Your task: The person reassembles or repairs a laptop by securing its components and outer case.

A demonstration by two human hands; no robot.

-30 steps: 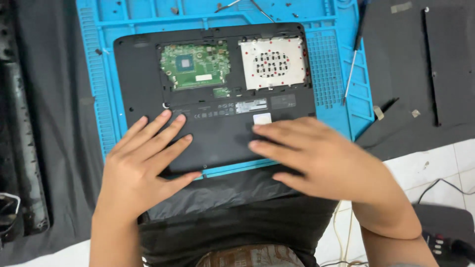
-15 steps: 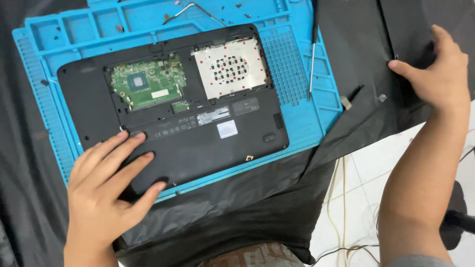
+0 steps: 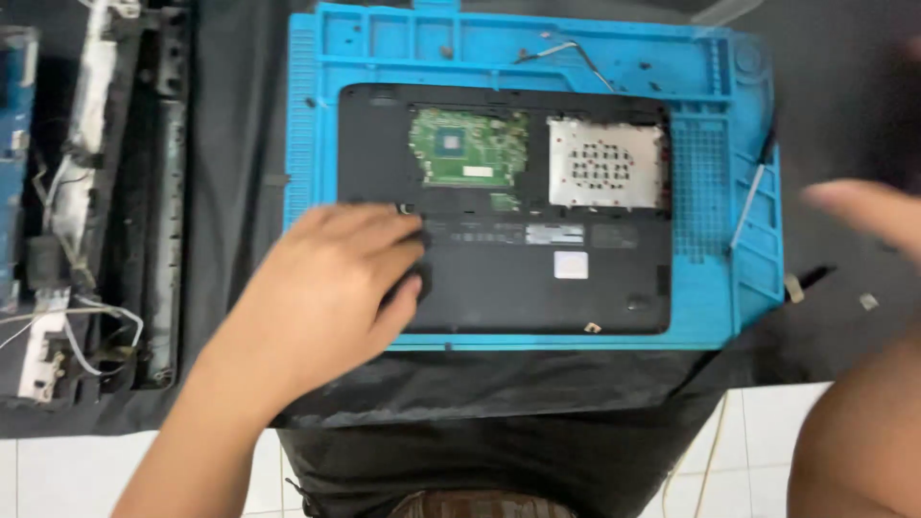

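The laptop base (image 3: 499, 221) lies bottom-up on the blue work mat (image 3: 317, 125), its long axis running left to right across the mat, its long edges parallel to the mat's near rim; the open bay faces upward, with the green circuit board (image 3: 468, 147) in the far half of the base and the perforated silver plate (image 3: 604, 163) just to the right of that board; a white sticker (image 3: 571, 265) sits on the near half of the base.

The left hand (image 3: 321, 297) rests flat on the near left corner of the base, fingers (image 3: 389, 230) loosely spread and stretched toward the board, palm down; it presses on the casing and grips nothing that I can see.

The right hand (image 3: 863, 216) hangs in the air well to the right of the base, beyond the mat's right rim; it is blurred, fingers seemingly extended, and I cannot tell how far open it is or whether it has anything in it.

A screwdriver (image 3: 753, 192) lies on the mat just right of the base, pointing near-and-left; a bent wire (image 3: 566, 53) lies on the mat beyond the base; a stripped dark frame with loose cables (image 3: 106, 201) lies well to the left of the base, on the black cloth (image 3: 240, 192).
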